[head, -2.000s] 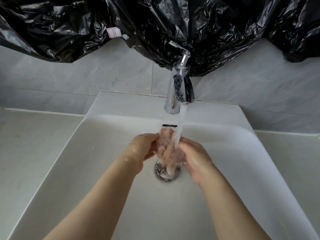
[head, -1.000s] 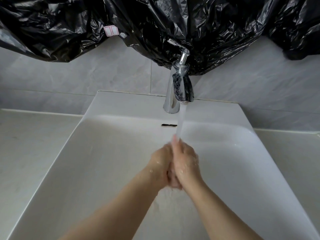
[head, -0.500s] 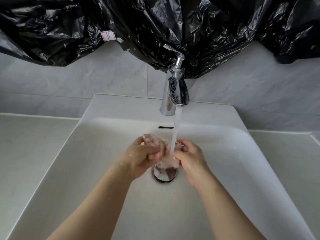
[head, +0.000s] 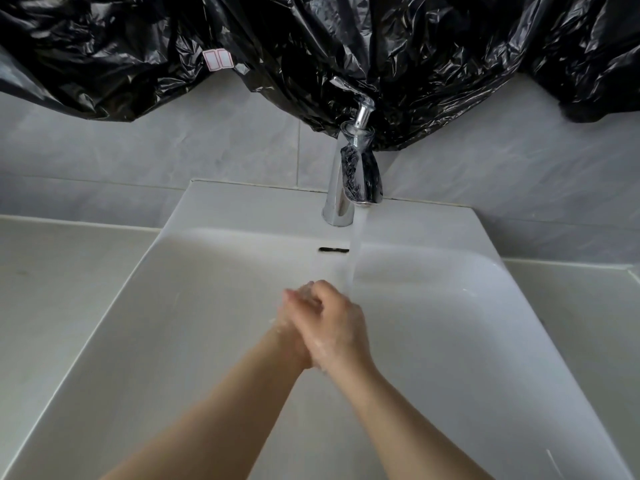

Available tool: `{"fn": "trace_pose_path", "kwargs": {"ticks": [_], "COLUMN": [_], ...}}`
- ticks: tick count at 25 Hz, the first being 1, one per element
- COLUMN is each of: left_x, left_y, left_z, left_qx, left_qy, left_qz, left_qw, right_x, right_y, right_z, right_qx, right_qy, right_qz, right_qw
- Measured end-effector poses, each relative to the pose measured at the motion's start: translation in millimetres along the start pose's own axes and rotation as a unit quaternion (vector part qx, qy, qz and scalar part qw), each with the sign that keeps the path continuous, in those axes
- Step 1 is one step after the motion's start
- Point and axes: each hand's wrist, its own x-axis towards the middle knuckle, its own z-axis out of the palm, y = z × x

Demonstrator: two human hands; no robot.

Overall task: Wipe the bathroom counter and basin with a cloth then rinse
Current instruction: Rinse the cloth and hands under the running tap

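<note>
Over the middle of the white basin, my left hand and my right hand are pressed palm to palm, both wet. The right hand lies over the left and covers most of it. The small pinkish cloth is hidden between the palms, and the drain is hidden beneath them. A chrome faucet stands at the back rim with its water stream running down just beyond my right hand's fingers.
Pale counter lies left of the basin and more counter right of it. Crumpled black plastic sheeting hangs over the grey tiled wall, down to the faucet's handle. An overflow slot sits in the basin's back wall.
Half a second ago my hands were apart, kneading the cloth under the stream above the drain. They have now closed together over it and shifted slightly left of the water.
</note>
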Motion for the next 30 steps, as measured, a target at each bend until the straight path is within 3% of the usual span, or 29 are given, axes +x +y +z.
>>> {"fn": "trace_pose_path", "kwargs": {"ticks": [3,5,6,7,8,9,10,12,14,16,17,19,21,23,25,27,28,30], "left_x": [-11.2,-4.6,-0.9,0.9,2.2,1.4,0.6,-3.2,0.0,-1.1,-3.7,-7.6,-11.9,-10.0,-3.4,-3.5,-4.8,-9.2], "left_y": [19.8,31.9,40.9,44.8,47.1,46.8,44.8,35.0,33.4,38.2,37.8,35.3,36.4,43.5,42.6,29.7,22.1,13.2], "left_z": [-6.9,-11.9,-17.8,-21.8,-26.9,-30.0,-30.8,-25.4,-21.0,-15.6,-12.2,-8.2,-6.3,-8.5,-12.0,-12.6,-11.5,-5.7], "left_qx": [0.201,0.39,0.521,0.642,0.727,0.764,0.755,0.682,0.641,0.508,0.413,0.241,0.122,0.116,0.215,0.313,0.319,0.219], "left_qy": [-0.098,-0.062,0.0,0.051,0.055,0.0,-0.077,-0.167,-0.082,-0.014,-0.018,-0.083,-0.169,-0.176,-0.096,-0.007,0.005,-0.036], "left_qz": [-0.11,-0.043,0.036,0.129,0.208,0.247,0.253,0.255,0.29,0.252,0.21,0.139,0.09,0.093,0.112,0.108,0.083,-0.011], "left_qw": [0.969,0.918,0.853,0.754,0.652,0.596,0.6,0.664,0.706,0.823,0.886,0.957,0.974,0.973,0.965,0.943,0.944,0.975], "right_x": [20.6,27.8,29.6,28.6,27.9,25.9,26.4,22.8,22.8,27.3,26.8,23.0,19.1,20.1,21.1,21.5,19.5,16.8], "right_y": [12.4,24.6,27.7,25.6,23.3,16.5,13.7,7.7,7.6,16.4,16.9,13.1,5.1,5.4,14.9,23.9,23.6,19.9], "right_z": [-16.0,-28.4,-31.3,-34.0,-35.5,-38.0,-39.4,-45.7,-52.3,-51.9,-47.8,-34.9,-28.7,-30.5,-31.0,-20.0,-11.9,-1.9], "right_qx": [0.037,0.036,0.051,0.077,0.105,0.123,0.136,0.168,0.253,0.348,0.344,0.284,0.296,0.368,0.361,0.235,0.171,0.091], "right_qy": [0.093,0.111,0.108,0.098,0.077,0.042,0.007,-0.05,-0.026,0.047,0.069,-0.002,-0.132,-0.133,-0.032,0.007,-0.005,-0.004], "right_qz": [0.047,0.062,0.048,0.031,0.011,0.004,-0.003,-0.018,-0.003,0.097,0.146,0.213,0.255,0.27,0.219,0.112,0.073,0.043], "right_qw": [0.994,0.991,0.992,0.992,0.991,0.991,0.991,0.984,0.967,0.931,0.925,0.935,0.911,0.88,0.906,0.966,0.983,0.995]}}
